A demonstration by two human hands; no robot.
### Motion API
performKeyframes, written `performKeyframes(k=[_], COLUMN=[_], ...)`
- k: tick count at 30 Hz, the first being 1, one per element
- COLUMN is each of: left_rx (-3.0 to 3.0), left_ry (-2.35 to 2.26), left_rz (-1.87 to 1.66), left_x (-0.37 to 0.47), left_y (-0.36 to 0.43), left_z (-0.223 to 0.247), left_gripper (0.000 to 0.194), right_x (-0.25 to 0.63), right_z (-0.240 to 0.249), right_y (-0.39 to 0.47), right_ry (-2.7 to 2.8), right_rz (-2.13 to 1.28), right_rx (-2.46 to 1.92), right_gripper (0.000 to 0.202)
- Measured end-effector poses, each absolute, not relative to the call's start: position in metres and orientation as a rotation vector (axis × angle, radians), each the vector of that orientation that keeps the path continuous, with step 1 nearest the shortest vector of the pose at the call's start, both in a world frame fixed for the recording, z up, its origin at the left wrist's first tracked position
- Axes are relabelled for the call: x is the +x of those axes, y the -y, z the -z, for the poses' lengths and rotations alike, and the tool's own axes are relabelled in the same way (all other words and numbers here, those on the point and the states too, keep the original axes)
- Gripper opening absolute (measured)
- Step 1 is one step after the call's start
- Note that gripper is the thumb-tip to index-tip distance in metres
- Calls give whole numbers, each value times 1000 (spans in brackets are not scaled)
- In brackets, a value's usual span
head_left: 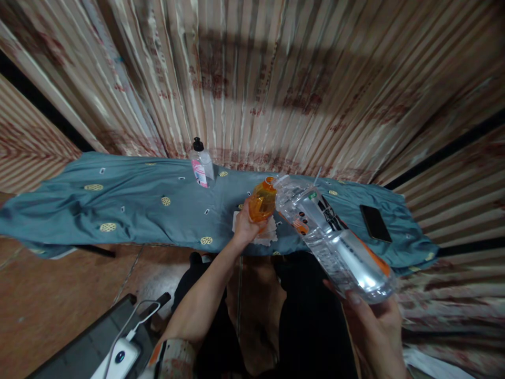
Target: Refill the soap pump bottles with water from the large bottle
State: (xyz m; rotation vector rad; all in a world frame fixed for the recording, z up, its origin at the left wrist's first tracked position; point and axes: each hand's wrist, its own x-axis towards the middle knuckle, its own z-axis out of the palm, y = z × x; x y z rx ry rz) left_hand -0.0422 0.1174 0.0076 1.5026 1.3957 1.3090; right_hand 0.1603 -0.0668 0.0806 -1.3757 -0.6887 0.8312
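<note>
Head view: clear bottle (pixel 335 242) aslant in right hand (pixel 376 326), mouth left toward orange bottle (pixel 262 201) in left hand (pixel 246 225).

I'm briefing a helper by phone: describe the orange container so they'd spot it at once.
Find the long teal cloth before the curtain. Near its middle, the person's left grip holds a see-through container, close to the neck of a large silver-labelled bottle. Its orange body sets it apart: that bottle is clear, and the standing bottle has a black top.
</note>
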Motion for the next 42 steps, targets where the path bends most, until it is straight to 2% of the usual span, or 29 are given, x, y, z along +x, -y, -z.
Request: performKeyframes(k=[12, 24, 31, 38, 42], left_rx=[1497, 1485, 1483, 1452, 1438], left_ry=[-1375, -1361, -1382, -1407, -1406], left_rz=[-1360, -1373, -1356, -1336, -1341], left_x=[-43, -42, -42, -41, -41], left_y=[-117, -117, -117, -116, -117], left_z=[-8, -9, -10, -13, -10], left_gripper=[67, 68, 67, 66, 69], right_x=[152, 152, 153, 148, 149], right_z=[-84, -82, -80, -85, -84], right_y=[67, 68, 69, 66, 68], right_ry=[711, 722, 736, 680, 682], right_rz=[-839, -817, -813, -808, -801], right_rx=[-1368, -1358, -1380, -1377, -1384], right_gripper=[72, 61, 62, 72, 66])
